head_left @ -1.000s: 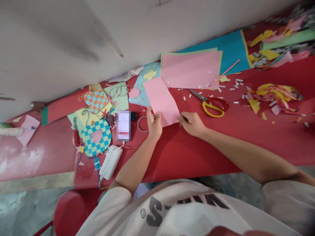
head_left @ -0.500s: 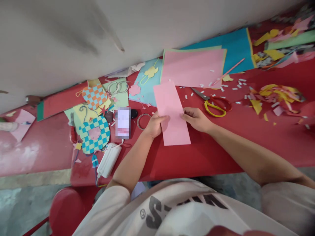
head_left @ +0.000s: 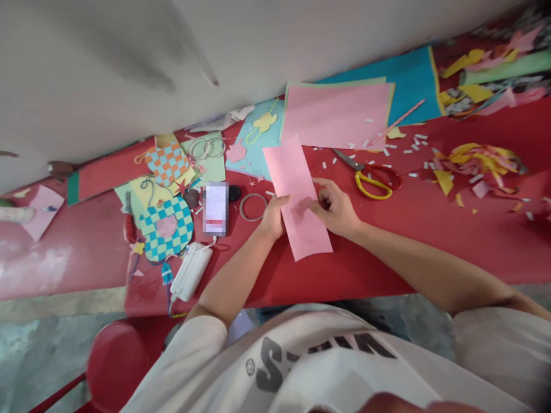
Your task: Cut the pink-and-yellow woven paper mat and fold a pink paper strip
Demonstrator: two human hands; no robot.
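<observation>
A long pink sheet of paper (head_left: 297, 198) is held up over the red table, tilted a little with its top to the left. My left hand (head_left: 275, 217) grips its left edge, thumb on the near face and the other fingers hidden behind. At the right edge is my right hand (head_left: 338, 207), its thumb on the sheet's face and its index finger reaching along the edge. Scissors with yellow and red handles (head_left: 372, 184) lie open beyond my right hand. A wire ring (head_left: 253, 207) rests just left of my left hand.
Larger pink sheets (head_left: 338, 112) lie at the back on a blue sheet (head_left: 413, 80). A phone (head_left: 216, 207), a white power bank (head_left: 191, 272) and a checkered paper piece (head_left: 167, 232) are at left. Paper scraps (head_left: 482, 163) cover the right side. A red stool (head_left: 116, 358) stands below.
The pink paper has tilted slightly, its top and bottom edges now slanting more. My right hand has shifted its grip, the thumb further over the sheet and the index finger extended.
</observation>
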